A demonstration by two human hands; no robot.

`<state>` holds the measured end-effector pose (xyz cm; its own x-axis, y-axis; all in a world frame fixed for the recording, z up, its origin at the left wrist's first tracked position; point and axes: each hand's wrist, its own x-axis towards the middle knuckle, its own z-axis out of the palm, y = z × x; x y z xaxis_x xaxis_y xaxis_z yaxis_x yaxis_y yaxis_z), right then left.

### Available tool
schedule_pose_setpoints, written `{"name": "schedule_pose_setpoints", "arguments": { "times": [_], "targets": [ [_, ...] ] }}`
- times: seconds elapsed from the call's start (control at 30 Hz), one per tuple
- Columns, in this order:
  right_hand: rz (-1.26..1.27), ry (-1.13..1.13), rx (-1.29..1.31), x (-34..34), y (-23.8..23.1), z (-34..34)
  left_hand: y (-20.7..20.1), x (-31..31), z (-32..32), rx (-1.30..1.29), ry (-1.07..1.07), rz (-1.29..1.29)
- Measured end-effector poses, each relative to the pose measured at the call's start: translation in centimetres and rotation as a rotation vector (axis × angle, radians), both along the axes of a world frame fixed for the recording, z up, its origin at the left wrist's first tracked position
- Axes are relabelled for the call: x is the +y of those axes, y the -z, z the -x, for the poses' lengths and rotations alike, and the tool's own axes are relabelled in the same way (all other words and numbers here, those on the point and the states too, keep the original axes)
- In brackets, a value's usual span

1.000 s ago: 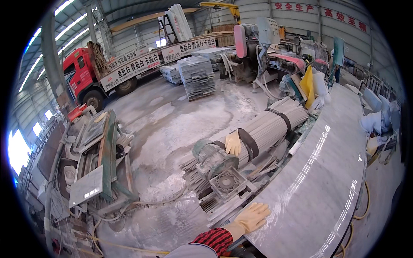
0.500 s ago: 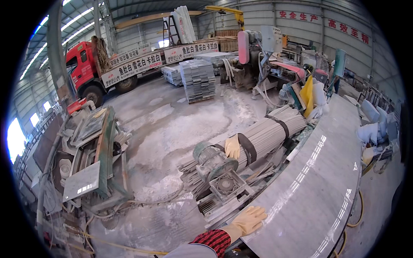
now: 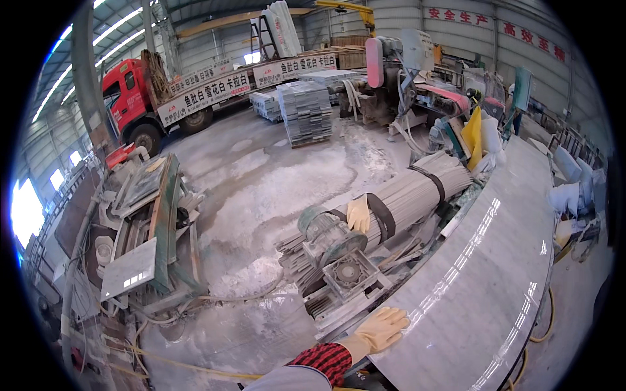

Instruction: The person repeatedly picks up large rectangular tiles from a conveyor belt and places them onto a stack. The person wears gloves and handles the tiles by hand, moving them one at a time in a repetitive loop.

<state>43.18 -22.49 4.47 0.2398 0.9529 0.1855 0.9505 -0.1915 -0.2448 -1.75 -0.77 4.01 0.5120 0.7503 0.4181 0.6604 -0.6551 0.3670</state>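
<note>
My left hand [image 3: 379, 330], in a cream rubber glove with a red-and-black checked cuff, lies flat on the near left corner of a long grey-veined polished stone slab [image 3: 469, 274]. Its fingers stretch out over the glossy surface and grip nothing. My right hand is out of view. Beyond the left hand, a dusty electric motor with a gearbox [image 3: 349, 274] stands beside the slab. Another cream glove [image 3: 358, 216], with no hand in it, rests by the motor against a strapped bundle of thin pale strips [image 3: 417, 186].
A red flatbed truck [image 3: 127, 98] stands at the far left, with stacked stone slabs [image 3: 305, 112] near it. Scrap frames and stone pieces [image 3: 130, 267] crowd the left side. A yellow hose [image 3: 202, 371] crosses the wet floor; machinery [image 3: 404, 72] stands at the back.
The whole view has shifted slightly, so the scene sits a little further right and mostly higher. My left hand stays flat on the slab's corner.
</note>
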Motion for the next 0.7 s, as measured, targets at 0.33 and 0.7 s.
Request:
{"name": "schedule_pose_setpoints", "arguments": {
  "times": [0.33,0.7],
  "targets": [
    [0.028,-0.034,0.01,0.2,-1.0,0.2,-0.2,-0.4,0.4,0.01,0.008,0.026],
    [-0.073,-0.035,0.036,-0.4,-1.8,1.5,-0.5,-0.8,0.5,0.052,0.015,0.094]
  ]
}}
